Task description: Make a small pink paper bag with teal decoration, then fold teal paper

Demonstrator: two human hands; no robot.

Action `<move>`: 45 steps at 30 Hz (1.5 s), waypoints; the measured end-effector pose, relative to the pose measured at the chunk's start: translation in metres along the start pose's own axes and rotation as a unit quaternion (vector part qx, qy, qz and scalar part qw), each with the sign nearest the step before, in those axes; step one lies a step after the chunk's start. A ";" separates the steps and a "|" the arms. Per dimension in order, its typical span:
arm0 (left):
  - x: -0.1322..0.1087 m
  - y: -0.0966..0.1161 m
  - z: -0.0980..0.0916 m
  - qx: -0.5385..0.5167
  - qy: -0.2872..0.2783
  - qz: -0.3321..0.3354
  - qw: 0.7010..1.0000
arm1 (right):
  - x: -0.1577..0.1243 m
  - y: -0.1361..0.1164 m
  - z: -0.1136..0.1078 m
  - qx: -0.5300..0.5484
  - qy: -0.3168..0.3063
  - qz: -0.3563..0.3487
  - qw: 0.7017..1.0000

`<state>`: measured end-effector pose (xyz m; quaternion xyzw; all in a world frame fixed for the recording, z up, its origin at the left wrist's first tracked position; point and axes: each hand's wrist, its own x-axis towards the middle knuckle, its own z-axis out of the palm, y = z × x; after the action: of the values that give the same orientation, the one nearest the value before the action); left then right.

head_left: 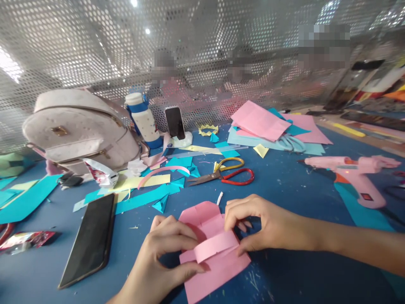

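Observation:
Both hands are on a folded piece of pink paper [205, 287] at the front of the table, with a curved paper strip [217, 246] arching across its middle. My left hand [167, 249] grips its left side, thumb on the lower panel and fingers by the strip's left end. On the right edge, my right hand [253, 223] pinches the paper near the strip's other end, thumb below and fingers above. Beyond the paper lie scissors [221, 171] with one yellow and one red handle loop. A small white scrap [220, 198] rests just past the paper's top.
A pink glue gun [354, 169] lies at right. At left are a large dark phone [90, 240] and a pale backpack [79, 126]. A bottle [144, 122] and a propped phone [175, 122] stand behind. Pink sheets [259, 120] and blue scraps [142, 198] lie about.

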<state>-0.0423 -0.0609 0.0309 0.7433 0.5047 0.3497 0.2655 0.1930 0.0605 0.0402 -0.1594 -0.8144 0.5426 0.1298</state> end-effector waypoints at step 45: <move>0.009 0.013 0.002 -0.317 0.129 -0.160 0.926 | -0.004 -0.014 0.002 -0.048 0.080 -0.056 0.994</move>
<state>-0.0317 -0.0570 0.0417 0.4781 0.5097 0.5371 0.4724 0.1937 0.0521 0.0521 -0.1619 -0.8343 0.4804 0.2168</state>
